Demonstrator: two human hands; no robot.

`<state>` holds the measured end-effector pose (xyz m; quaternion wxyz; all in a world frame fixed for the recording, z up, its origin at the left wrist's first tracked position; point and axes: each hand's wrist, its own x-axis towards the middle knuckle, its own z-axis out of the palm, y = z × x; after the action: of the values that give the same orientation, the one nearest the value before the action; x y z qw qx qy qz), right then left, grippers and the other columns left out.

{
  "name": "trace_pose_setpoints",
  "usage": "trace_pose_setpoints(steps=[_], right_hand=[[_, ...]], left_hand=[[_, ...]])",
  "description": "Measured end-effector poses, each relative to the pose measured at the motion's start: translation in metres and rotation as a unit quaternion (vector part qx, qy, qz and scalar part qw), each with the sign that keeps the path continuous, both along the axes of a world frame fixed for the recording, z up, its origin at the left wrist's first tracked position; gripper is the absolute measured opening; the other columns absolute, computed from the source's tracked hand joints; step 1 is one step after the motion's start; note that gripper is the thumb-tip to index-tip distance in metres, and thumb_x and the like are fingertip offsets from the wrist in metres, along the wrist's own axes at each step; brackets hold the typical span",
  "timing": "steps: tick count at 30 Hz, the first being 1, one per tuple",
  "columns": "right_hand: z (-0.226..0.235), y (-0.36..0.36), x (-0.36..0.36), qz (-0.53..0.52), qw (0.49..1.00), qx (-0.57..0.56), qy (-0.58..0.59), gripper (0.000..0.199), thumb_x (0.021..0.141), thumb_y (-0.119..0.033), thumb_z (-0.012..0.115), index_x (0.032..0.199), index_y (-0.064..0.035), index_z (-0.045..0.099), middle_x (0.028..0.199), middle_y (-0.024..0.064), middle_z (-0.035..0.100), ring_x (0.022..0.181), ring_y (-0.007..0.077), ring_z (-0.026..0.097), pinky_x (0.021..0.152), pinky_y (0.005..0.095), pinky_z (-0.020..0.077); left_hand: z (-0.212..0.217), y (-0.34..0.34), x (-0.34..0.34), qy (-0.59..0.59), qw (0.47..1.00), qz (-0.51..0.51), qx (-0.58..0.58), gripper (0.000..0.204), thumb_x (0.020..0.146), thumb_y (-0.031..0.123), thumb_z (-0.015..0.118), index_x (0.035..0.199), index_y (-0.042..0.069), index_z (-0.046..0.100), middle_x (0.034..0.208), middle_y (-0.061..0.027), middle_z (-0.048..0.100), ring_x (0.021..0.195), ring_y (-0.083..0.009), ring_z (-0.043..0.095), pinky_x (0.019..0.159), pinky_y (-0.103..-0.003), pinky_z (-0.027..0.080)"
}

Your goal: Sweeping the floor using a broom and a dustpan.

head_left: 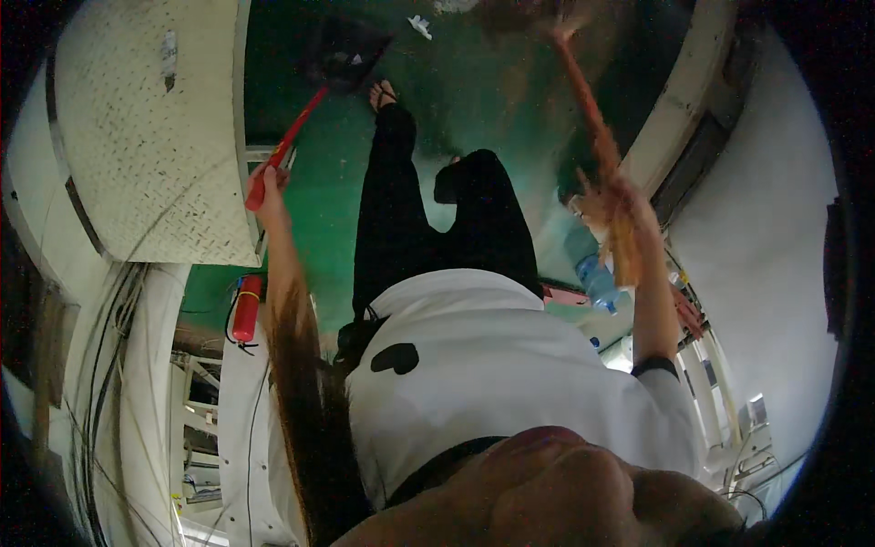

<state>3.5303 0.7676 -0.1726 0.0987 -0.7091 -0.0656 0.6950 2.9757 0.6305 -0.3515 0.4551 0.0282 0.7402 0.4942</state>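
Note:
My left hand (274,187) is closed around the red handle (296,128) of a long-handled dustpan. Its dark pan (342,53) rests low over the floor at the far left, with a small pale scrap showing in it. On the right, my right hand (631,211) grips the reddish-brown stick of a broom (588,100), smeared by motion. The broom's lower end, at the far edge of the view, is too blurred and dark to make out. A crumpled white scrap (420,26) lies on the floor between the pan and the broom.
A cream textured panel (164,128) stands close on my left, with cables hanging below it. A red fire extinguisher (246,308) is near my left forearm. Beside my right forearm is a clear blue plastic bottle (597,278). A pale ledge (670,118) borders the green floor (314,219).

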Motion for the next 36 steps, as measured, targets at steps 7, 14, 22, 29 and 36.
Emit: trace_pose_setpoints(steps=[7, 14, 22, 29, 36], right_hand=[[0.022, 0.014, -0.125, -0.001, 0.994, 0.103, -0.027, 0.032, 0.084, -0.029, 0.051, 0.104, -0.0029, 0.051, 0.081, 0.0043, 0.056, 0.071, 0.0127, 0.056, 0.058, 0.023, 0.045], [-0.163, 0.102, -0.101, -0.001, 0.973, 0.224, 0.056, 0.025, 0.086, -0.023, 0.049, 0.1, -0.0031, 0.054, 0.085, 0.0063, 0.057, 0.077, 0.018, 0.055, 0.064, 0.0322, 0.0438], [-0.119, 0.215, -0.078, -0.068, 0.953, 0.295, 0.012, 0.029, 0.086, -0.021, 0.047, 0.109, -0.0029, 0.049, 0.099, 0.0076, 0.056, 0.083, 0.0172, 0.054, 0.071, 0.0317, 0.046], [-0.008, 0.269, 0.036, -0.121, 0.982, 0.063, 0.134, 0.038, 0.081, -0.027, 0.055, 0.111, -0.0043, 0.046, 0.092, 0.0077, 0.055, 0.075, 0.0155, 0.054, 0.065, 0.0271, 0.0473], [0.026, 0.315, 0.082, 0.042, 0.996, 0.077, 0.008, 0.049, 0.074, -0.02, 0.065, 0.116, -0.0032, 0.046, 0.093, 0.0042, 0.055, 0.086, 0.0143, 0.053, 0.075, 0.0284, 0.0443]], left_hand=[[-0.014, 0.004, -0.006, 0.009, 1.0, 0.015, 0.005, 0.033, 0.082, 0.02, 0.059, 0.105, -0.002, 0.049, 0.089, -0.0103, 0.057, 0.076, -0.0162, 0.057, 0.068, -0.028, 0.048], [-0.007, 0.023, 0.006, 0.046, 0.999, -0.012, -0.02, 0.028, 0.083, 0.017, 0.057, 0.103, -0.001, 0.05, 0.087, -0.0103, 0.058, 0.075, -0.017, 0.058, 0.069, -0.028, 0.048], [-0.003, 0.053, 0.019, 0.063, 0.998, -0.006, -0.024, 0.027, 0.083, 0.019, 0.057, 0.101, 0.0, 0.052, 0.083, -0.0083, 0.058, 0.074, -0.0151, 0.057, 0.066, -0.024, 0.047], [0.03, 0.123, 0.075, 0.108, 0.991, 0.047, -0.069, 0.026, 0.083, 0.019, 0.057, 0.102, 0.002, 0.052, 0.089, -0.0077, 0.057, 0.073, -0.0159, 0.057, 0.066, -0.027, 0.049], [0.039, 0.199, 0.121, 0.087, 0.984, 0.147, -0.043, 0.027, 0.081, 0.022, 0.059, 0.099, 0.004, 0.051, 0.086, -0.0079, 0.057, 0.072, -0.0174, 0.057, 0.063, -0.028, 0.048]])
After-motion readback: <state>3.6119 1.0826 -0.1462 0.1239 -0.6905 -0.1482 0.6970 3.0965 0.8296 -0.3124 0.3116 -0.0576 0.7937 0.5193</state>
